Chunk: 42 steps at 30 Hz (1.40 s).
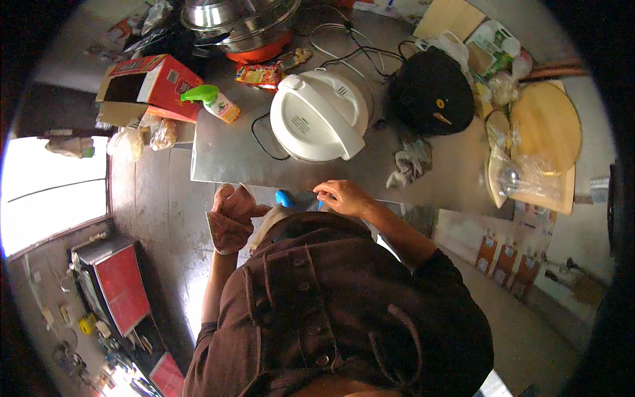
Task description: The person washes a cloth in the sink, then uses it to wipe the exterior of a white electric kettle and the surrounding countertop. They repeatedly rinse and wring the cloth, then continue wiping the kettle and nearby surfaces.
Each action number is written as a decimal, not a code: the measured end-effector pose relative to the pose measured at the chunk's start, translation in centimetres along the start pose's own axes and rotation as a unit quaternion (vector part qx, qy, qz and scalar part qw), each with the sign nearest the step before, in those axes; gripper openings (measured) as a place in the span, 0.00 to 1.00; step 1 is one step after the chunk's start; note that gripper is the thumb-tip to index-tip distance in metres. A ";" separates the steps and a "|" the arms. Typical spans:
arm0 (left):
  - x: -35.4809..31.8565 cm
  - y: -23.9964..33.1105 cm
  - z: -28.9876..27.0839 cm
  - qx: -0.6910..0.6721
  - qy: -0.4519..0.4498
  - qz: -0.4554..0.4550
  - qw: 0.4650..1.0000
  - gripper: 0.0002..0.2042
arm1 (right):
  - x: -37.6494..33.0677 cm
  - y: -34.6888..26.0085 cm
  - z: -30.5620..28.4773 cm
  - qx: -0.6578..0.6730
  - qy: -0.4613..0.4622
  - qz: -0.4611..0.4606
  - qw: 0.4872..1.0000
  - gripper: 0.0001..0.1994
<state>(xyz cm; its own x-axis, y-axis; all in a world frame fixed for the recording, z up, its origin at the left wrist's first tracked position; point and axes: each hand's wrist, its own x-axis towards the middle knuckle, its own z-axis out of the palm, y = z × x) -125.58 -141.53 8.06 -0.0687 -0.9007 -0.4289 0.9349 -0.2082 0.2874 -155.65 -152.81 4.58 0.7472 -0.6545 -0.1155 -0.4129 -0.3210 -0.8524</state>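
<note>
My left hand (229,198) is closed on a brown cloth (228,231), which hangs in front of my body just short of the table's near edge. My right hand (344,196) hovers by the same edge, fingers reaching to the left and loosely bent, with nothing visible in them. Beyond the hands, a white rounded cooker (311,122) with a broad handle across its lid stands on the metal table (228,155). A spray bottle (215,102) with a green head and orange base is at the table's left side.
A red carton (162,83), a steel pot (241,23) and a red packet (260,75) lie at the far left. A black cap-like item (433,92), a grey crumpled cloth (411,162) and wooden boards (546,129) occupy the right. Cords (357,49) run behind the cooker.
</note>
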 end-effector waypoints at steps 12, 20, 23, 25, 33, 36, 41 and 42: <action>-2.1 -4.4 7.7 0.294 -0.030 0.269 0.916 0.11 | 3.4 -0.1 -10.8 -0.226 0.241 -0.082 0.940 0.33; -1.4 -4.6 2.2 0.509 0.072 0.287 0.808 0.20 | 3.4 -1.7 -8.2 -0.293 0.196 -0.036 0.935 0.36; -1.1 -3.1 -0.2 0.501 0.055 0.302 0.809 0.21 | 3.8 -2.6 -7.4 -0.195 0.225 -0.055 0.953 0.31; -1.2 -2.4 1.9 0.250 0.006 0.263 0.932 0.21 | 4.3 -5.2 -8.9 -0.192 0.239 -0.092 0.947 0.28; -2.2 1.8 -1.0 0.001 -0.106 0.248 0.963 0.10 | 16.6 -9.5 -2.7 0.100 0.150 -0.098 0.979 0.24; -3.1 3.9 0.6 0.190 0.028 0.296 0.936 0.07 | 23.8 -5.3 4.0 0.131 0.169 -0.027 0.976 0.32; -4.9 8.5 2.8 -0.161 -0.005 0.200 0.967 0.08 | 34.0 -2.7 8.5 0.006 0.243 0.104 0.964 0.42; -5.0 9.1 2.3 0.043 0.037 0.273 0.960 0.09 | 35.5 -1.8 8.5 0.060 0.280 0.019 0.958 0.39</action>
<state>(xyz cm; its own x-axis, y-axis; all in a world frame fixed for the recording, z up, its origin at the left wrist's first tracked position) -117.52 -139.77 14.77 0.4507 -0.8560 -0.2534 0.7927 0.2532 0.5546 -123.95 -169.70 -2.36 0.3233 -0.9392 0.1154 -0.3461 -0.2308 -0.9093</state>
